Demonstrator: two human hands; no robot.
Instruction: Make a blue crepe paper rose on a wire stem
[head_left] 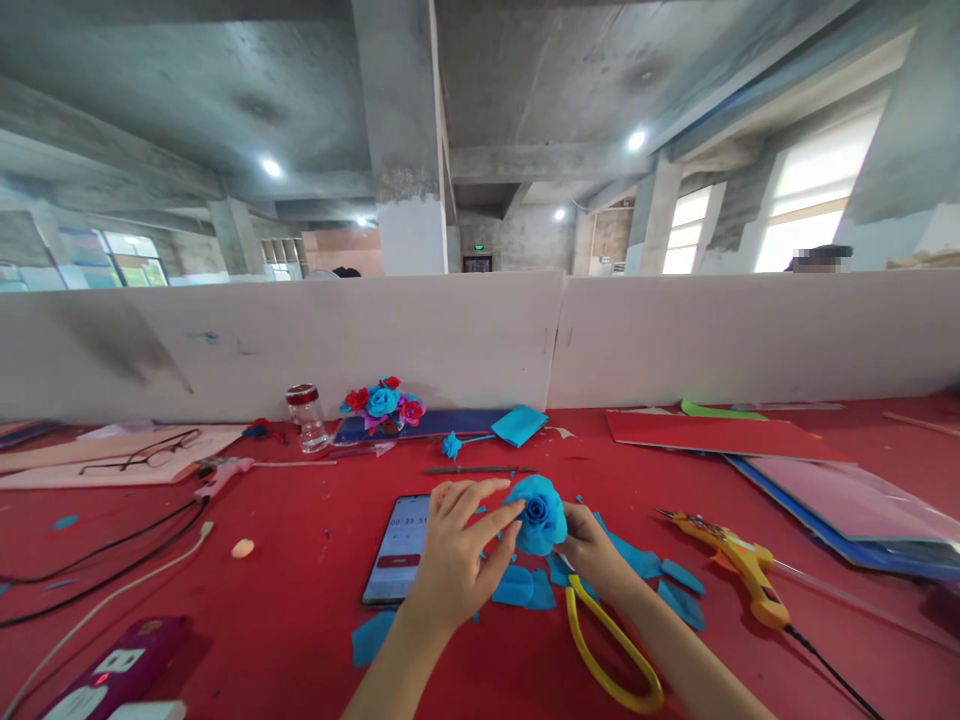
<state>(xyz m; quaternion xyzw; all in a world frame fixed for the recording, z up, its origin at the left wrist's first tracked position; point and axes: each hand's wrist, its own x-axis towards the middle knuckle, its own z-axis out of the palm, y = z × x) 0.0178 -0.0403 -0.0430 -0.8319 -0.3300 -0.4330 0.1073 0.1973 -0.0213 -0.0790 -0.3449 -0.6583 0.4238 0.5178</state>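
Note:
A blue paper rose [541, 514] with a darker coiled centre is held up above the table. My right hand [589, 545] is closed round its underside, and the stem, if any, is hidden. My left hand [469, 535] has its fingers stretched apart, with the index fingertip against the rose's left petals. Loose blue crepe-paper petals [517, 585] lie beneath the hands. Yellow-handled scissors [611, 655] rest below my right wrist, their blades largely covered. A phone [397, 550] with a running timer lies partly behind my left hand.
At right lies a yellow glue gun [731, 560], near coloured sheets [862, 510]. A small flower arrangement [382, 402] and a glass jar [306, 418] stand by the white partition [450, 340]. Eyeglasses [157, 455], cables and a purple device [116, 668] are at left.

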